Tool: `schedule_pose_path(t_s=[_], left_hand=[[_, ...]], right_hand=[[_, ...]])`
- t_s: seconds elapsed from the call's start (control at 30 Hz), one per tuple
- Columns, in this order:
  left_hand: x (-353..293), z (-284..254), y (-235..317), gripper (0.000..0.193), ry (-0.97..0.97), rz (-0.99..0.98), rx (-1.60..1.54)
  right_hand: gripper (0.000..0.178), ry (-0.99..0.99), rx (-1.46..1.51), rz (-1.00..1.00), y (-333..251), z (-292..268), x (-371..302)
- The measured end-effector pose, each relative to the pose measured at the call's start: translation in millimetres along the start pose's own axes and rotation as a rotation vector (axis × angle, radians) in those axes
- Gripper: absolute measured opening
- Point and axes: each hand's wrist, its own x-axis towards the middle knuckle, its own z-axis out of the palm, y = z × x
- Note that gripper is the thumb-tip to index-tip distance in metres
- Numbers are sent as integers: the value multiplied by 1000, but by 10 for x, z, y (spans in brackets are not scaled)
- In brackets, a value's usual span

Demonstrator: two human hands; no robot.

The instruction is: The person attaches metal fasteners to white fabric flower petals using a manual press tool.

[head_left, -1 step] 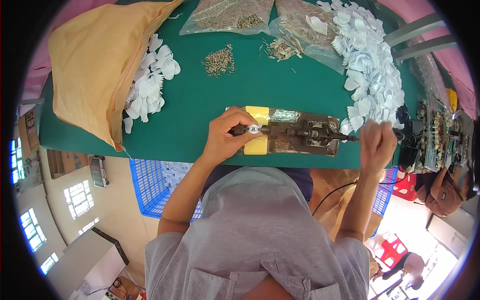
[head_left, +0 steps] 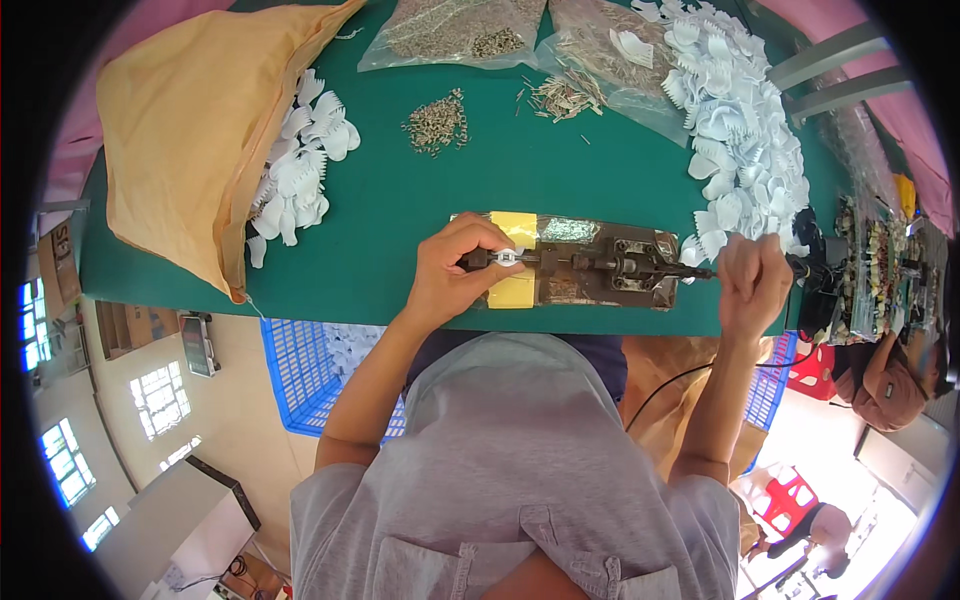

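My left hand point(head_left: 455, 270) is closed in a pinch on a small white plastic piece point(head_left: 507, 258), holding it against the left end of a dark metal hand-operated press point(head_left: 610, 265). A strip of yellow tape point(head_left: 513, 292) crosses the base beneath the piece. On the right, my right hand point(head_left: 752, 285) is closed around the end of the press's thin lever point(head_left: 695, 272); its fingers cover the grip. Beyond the press lies a small heap of tiny metal parts point(head_left: 437, 122). A heap of thin pins point(head_left: 566, 97) is to the right of it.
White toothed plastic pieces point(head_left: 735, 130) are piled at the right, with more point(head_left: 298, 180) spilling from a tan sack point(head_left: 175, 150) at left. Clear bags point(head_left: 450, 30) lie at the far edge. A blue crate point(head_left: 295, 380) stands below the green table point(head_left: 370, 250). Other people sit at far right.
My right hand has shifted very slightly toward the far side of the table, still on the lever. My left hand and the white piece keep their place.
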Motion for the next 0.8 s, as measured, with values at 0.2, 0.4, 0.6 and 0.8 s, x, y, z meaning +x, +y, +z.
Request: schedule_pose_path(t_s=[0.2,0.4,0.6,0.8], left_hand=[[-31,-21,-12,21,17,15,28],[30,36,46,21,14,-11,28],[-14,-21,-43,22,31,28,56],[15,9,-1,21,19,-10,41]], right_hand=[[52,-89,23,63,9,-67,7],[49,-3,609,203,92,-329,12],[40,-55,-369,50,20,479,-6],[42,94,-396,-116,132,596,-103]])
